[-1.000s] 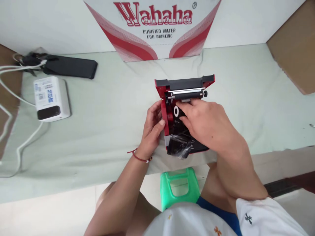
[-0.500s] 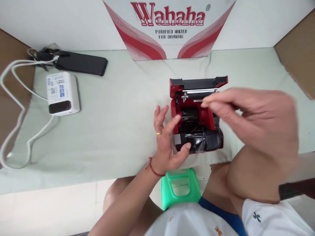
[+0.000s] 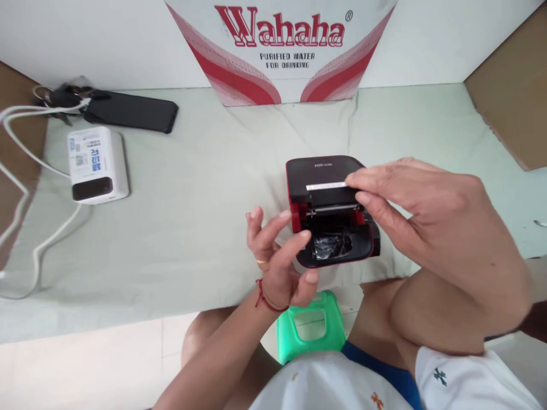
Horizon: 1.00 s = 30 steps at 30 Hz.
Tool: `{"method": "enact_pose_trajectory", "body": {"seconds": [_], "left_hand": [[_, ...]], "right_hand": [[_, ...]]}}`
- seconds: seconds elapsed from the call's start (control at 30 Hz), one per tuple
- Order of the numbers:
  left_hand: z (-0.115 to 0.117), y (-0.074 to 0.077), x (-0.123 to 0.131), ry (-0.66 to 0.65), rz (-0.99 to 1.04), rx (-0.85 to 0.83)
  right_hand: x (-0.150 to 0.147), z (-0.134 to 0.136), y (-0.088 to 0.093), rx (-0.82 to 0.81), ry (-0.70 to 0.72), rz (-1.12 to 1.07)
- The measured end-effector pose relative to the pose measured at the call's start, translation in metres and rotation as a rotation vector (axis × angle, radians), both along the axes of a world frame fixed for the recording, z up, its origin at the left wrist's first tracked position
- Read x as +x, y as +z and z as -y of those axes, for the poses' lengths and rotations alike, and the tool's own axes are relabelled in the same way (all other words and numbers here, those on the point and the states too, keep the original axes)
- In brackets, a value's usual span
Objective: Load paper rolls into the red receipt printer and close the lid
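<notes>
Small red-and-black device (image 3: pixel 365 239) sits near the front edge of the pale green cloth (image 3: pixel 192 199), btwn the person's hands. Its lid (image 3: pixel 325 171) is partway down, black top facing up w/ tiny lettering, and there's a gap btwn lid and front panel. In the gap, a metal rod (image 3: pixel 335 210) runs side to side; clear film (image 3: pixel 331 246), shiny and wrinkled, lies over the front. A thin silvery strip (image 3: pixel 325 186) lines the lid's front edge.

R hand (image 3: pixel 431 210) has the lid's front edge, right end, pinched btwn thumb & forefinger. L hand (image 3: pixel 277 256) is open, fingers spread, holding nothing, tips right by the device's L side; can't tell if they touch. It wears a yellow ring (image 3: pixel 261 262), plus a red cord (image 3: pixel 273 306) at the wrist.

Off to the L: white unit (image 3: pixel 96 162) w/ dark panel & blue print, white cable (image 3: pixel 35 254) nearby, black phone (image 3: pixel 132 111) behind, keys (image 3: pixel 64 97) next to it. Wahaha water carton (image 3: pixel 286 40) stands at the back, cardboard (image 3: pixel 513 102) far R. Green stool (image 3: pixel 288 341) on the floor below, btwn the person's legs.
</notes>
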<state>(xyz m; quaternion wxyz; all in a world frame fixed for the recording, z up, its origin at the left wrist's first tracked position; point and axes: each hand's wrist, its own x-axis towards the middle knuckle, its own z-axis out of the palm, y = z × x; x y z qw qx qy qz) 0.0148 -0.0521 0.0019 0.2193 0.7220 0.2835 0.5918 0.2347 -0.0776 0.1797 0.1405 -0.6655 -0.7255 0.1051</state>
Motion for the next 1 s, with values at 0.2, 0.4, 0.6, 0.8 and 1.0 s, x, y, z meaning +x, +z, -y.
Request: {"method": "enact_pose_trajectory", "body": {"seconds": [0.2, 0.4, 0.6, 0.8, 1.0], "left_hand": [[-0.02, 0.004, -0.005, -0.165, 0.086, -0.114], [-0.028, 0.007, -0.019, -0.338, 0.062, -0.27], [-0.041, 0.011, -0.024, -0.401, 0.004, -0.201], [-0.055, 0.007, -0.021, -0.575, 0.159, -0.412], [-0.07, -0.005, -0.018, -0.7, 0.096, -0.402]], "right_hand": [[-0.006, 0.017, 0.003, -0.113, 0.06, 0.024], [-0.013, 0.011, -0.003, -0.301, 0.116, 0.243], [-0.025, 0.006, -0.003, -0.339, 0.137, 0.355], [-0.013, 0.015, -0.013, -0.118, 0.114, 0.306], [-0.005, 0.023, 0.0, -0.127, 0.274, -0.045]]}}
